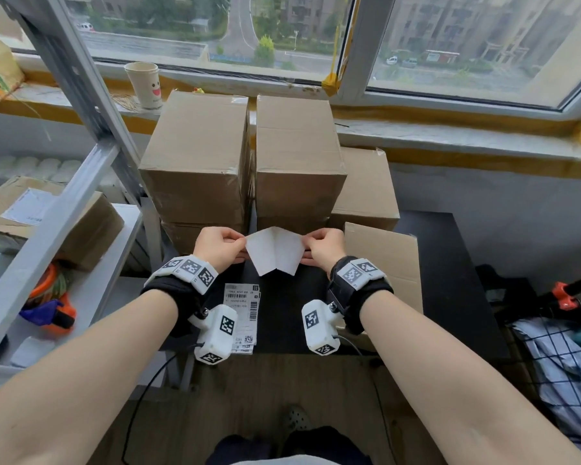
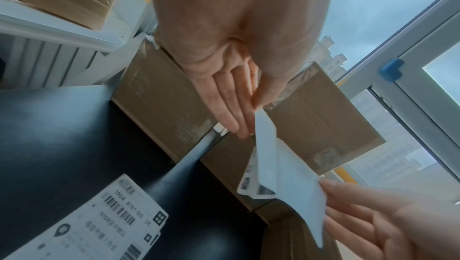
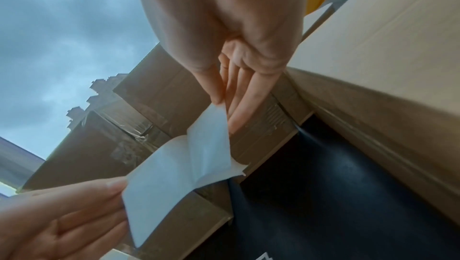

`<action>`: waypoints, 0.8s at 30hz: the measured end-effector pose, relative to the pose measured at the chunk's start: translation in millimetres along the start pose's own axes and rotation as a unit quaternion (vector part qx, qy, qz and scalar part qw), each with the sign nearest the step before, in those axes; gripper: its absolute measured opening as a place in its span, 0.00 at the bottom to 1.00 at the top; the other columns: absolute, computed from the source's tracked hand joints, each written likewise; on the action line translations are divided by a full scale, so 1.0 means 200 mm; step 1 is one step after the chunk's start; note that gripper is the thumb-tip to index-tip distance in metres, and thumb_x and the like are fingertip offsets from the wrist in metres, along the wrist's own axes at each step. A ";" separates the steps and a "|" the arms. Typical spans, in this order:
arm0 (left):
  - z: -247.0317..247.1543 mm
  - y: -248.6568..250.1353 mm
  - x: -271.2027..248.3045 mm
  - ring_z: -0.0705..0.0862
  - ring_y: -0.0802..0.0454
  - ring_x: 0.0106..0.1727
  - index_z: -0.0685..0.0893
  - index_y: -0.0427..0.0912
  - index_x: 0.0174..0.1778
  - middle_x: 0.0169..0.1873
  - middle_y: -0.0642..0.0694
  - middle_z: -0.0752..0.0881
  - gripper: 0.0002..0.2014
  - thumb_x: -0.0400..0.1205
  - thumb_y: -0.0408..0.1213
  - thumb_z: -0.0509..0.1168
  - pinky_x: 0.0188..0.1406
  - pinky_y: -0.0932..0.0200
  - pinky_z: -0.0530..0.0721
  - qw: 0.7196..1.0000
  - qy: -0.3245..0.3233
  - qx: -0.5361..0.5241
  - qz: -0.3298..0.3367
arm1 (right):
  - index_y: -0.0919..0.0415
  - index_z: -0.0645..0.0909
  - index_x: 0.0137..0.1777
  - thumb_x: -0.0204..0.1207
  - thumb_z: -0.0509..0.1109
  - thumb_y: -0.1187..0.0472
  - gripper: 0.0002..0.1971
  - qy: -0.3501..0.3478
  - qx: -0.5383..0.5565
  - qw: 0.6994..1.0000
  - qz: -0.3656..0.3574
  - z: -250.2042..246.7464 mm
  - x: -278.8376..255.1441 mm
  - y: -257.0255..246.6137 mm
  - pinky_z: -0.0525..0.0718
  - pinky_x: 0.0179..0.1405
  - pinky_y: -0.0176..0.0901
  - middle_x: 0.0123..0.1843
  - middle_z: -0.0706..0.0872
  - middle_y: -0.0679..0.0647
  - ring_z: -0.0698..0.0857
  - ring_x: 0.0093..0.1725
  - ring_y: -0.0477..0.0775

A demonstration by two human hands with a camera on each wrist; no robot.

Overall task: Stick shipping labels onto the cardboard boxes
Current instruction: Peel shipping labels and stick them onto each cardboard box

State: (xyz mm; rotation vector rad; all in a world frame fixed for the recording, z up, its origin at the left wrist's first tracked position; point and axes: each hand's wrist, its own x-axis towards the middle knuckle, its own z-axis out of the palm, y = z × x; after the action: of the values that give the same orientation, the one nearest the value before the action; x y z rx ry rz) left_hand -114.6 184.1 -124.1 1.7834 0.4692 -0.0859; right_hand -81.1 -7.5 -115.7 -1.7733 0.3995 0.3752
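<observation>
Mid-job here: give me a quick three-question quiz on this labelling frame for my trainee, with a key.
1. True or false: both hands pinch the white label sheet.
2. Where do the spare printed labels lie?
A. on the black table, under the left wrist
B. on the windowsill
C. on top of a box
3. Fill in: the paper cup stands on the ____.

Key: 1 true: left hand and right hand each hold one side, peeling it apart. 2 A. 3 windowsill.

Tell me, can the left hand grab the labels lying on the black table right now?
Probably not yet: the left hand is pinching the label being peeled. The spare labels lie uncovered just below it.
</observation>
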 end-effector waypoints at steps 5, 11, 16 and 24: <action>-0.07 -0.11 0.03 0.87 0.55 0.27 0.85 0.33 0.43 0.30 0.40 0.87 0.04 0.79 0.29 0.66 0.34 0.62 0.90 0.999 0.026 0.034 -0.018 | 0.58 0.80 0.34 0.76 0.67 0.67 0.09 0.042 -0.113 0.992 -0.035 -0.08 0.01 0.02 0.89 0.51 0.59 0.46 0.87 0.63 0.89 0.48 0.65; -0.14 -0.15 0.01 0.86 0.56 0.25 0.83 0.33 0.45 0.30 0.39 0.85 0.04 0.81 0.28 0.63 0.27 0.69 0.87 0.999 0.035 0.002 -0.030 | 0.53 0.80 0.29 0.74 0.67 0.64 0.13 0.113 -0.177 0.977 -0.030 -0.19 0.02 0.05 0.87 0.53 0.60 0.46 0.89 0.63 0.88 0.48 0.66; -0.18 -0.18 0.00 0.84 0.63 0.18 0.82 0.36 0.46 0.29 0.41 0.84 0.04 0.81 0.28 0.62 0.25 0.70 0.85 0.998 0.057 0.009 -0.011 | 0.58 0.83 0.37 0.74 0.68 0.64 0.05 0.148 -0.178 0.972 -0.030 -0.23 -0.02 0.09 0.87 0.52 0.61 0.47 0.89 0.64 0.88 0.48 0.68; -0.17 -0.17 -0.05 0.86 0.51 0.31 0.83 0.34 0.48 0.32 0.40 0.85 0.03 0.81 0.30 0.64 0.28 0.71 0.86 0.999 0.012 -0.027 -0.017 | 0.51 0.81 0.35 0.76 0.66 0.66 0.11 0.064 -0.148 0.985 -0.062 -0.05 -0.09 0.12 0.88 0.52 0.59 0.36 0.84 0.54 0.87 0.45 0.62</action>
State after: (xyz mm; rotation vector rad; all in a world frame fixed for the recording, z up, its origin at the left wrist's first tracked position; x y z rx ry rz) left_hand -142.3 220.1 -142.8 1.7258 0.5149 -0.0748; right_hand -108.0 -20.9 -125.5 -2.1088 0.3351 0.2410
